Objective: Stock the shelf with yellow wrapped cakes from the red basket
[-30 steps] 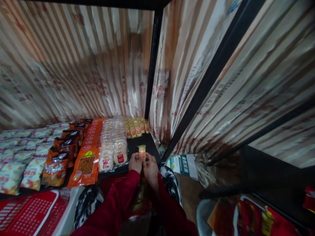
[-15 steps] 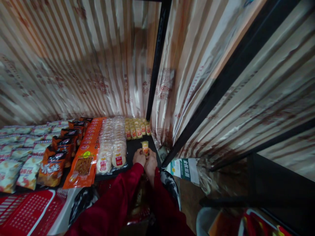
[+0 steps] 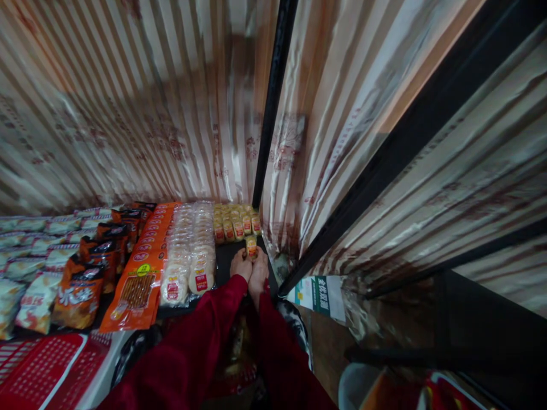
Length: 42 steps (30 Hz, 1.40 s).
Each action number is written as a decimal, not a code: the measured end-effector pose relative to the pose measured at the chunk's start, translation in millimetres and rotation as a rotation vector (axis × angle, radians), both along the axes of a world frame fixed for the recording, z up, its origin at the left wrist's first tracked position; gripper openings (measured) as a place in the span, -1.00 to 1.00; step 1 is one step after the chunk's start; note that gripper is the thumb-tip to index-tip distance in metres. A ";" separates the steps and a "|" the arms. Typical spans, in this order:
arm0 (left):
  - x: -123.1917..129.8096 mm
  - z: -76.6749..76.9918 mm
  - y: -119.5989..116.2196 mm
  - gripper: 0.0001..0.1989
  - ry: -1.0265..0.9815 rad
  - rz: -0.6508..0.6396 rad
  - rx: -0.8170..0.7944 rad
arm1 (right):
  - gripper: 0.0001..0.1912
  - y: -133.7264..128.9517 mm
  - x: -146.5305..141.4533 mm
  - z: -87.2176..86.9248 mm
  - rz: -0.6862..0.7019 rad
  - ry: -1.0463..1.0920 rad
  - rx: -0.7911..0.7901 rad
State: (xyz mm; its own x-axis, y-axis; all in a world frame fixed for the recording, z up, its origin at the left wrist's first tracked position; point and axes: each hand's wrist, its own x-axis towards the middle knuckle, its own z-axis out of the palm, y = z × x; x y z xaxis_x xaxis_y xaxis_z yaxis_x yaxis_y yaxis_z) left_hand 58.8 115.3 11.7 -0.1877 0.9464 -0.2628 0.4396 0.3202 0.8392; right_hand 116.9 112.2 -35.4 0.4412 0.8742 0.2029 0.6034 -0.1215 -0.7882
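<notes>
Between my two hands is a small yellow snack packet (image 3: 251, 246) with a red and white label, standing upright. My left hand (image 3: 241, 266) pinches it from the left and my right hand (image 3: 258, 269) from the right. Just beyond it, several rows of matching small yellow packets (image 3: 237, 226) fill the back right corner of the black shelf (image 3: 226, 254). Left of my hands lie two columns of round white crackers in clear wrappers (image 3: 201, 275). The fingertips are partly hidden behind the knuckles.
Further left are orange snack-stick bags (image 3: 134, 290), dark orange bags (image 3: 81, 293) and white chip bags (image 3: 38, 302). A red basket (image 3: 38, 370) sits below the shelf's front. Black metal posts (image 3: 273, 108) and foil sheeting (image 3: 192, 125) bound the back and right.
Both hands have moved forward with the yellow packet, bringing it closer to the rows of matching packets. The view has shifted slightly.
</notes>
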 end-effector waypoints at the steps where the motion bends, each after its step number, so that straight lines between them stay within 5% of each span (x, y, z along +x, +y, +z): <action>1: 0.2 -0.8 1.8 -0.66 0.008 -0.012 0.005 | -0.53 4.3 0.2 -1.0 -0.006 0.001 0.005; 17: 2.8 8.5 35.3 -0.63 0.178 -0.092 0.033 | -0.59 40.5 -4.7 5.4 -0.084 -0.063 0.040; 26: 1.6 1.5 51.0 -0.64 0.227 -0.129 0.060 | -0.62 59.8 -0.7 -5.6 -0.070 -0.073 0.037; 42: -1.4 2.9 51.7 -0.57 0.288 -0.158 0.013 | -0.66 67.9 1.4 -2.1 -0.045 -0.089 0.033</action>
